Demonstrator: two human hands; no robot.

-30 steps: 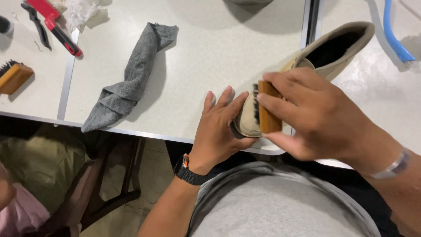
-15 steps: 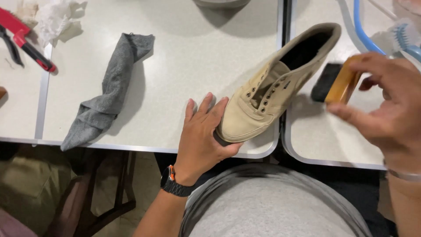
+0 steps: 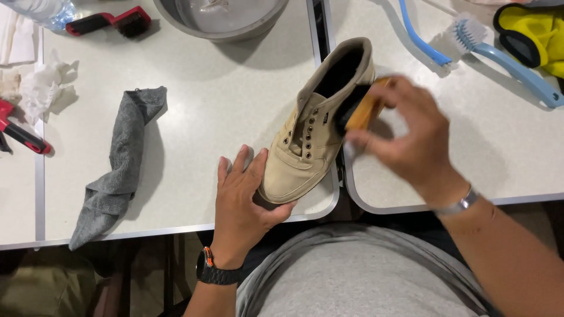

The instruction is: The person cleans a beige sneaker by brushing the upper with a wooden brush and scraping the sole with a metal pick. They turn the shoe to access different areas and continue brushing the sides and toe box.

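Head cam looking down: left hand (image 3: 244, 196) lies flat, fingers spread, pressing the toe of a beige canvas shoe (image 3: 314, 132) that sits mid-table across the seam between two white tables (image 3: 229, 111). Right hand (image 3: 405, 135), at about 3 o'clock from the shoe, is curled around a wooden brush (image 3: 359, 110), blurry, touching the shoe's side. Grey cloth (image 3: 120, 164) lies way off at 9 o'clock.

The shoe (image 3: 317, 126) lies on the tabletop (image 3: 223, 117), its toe at the near edge, over the gap between two tabletops. The left hand (image 3: 244, 196) rests against the toe; the right hand (image 3: 405, 138) holds a brush (image 3: 361, 108) at the shoe's right side. A cloth (image 3: 117, 164) lies to the left, a bowl (image 3: 220, 17) behind.
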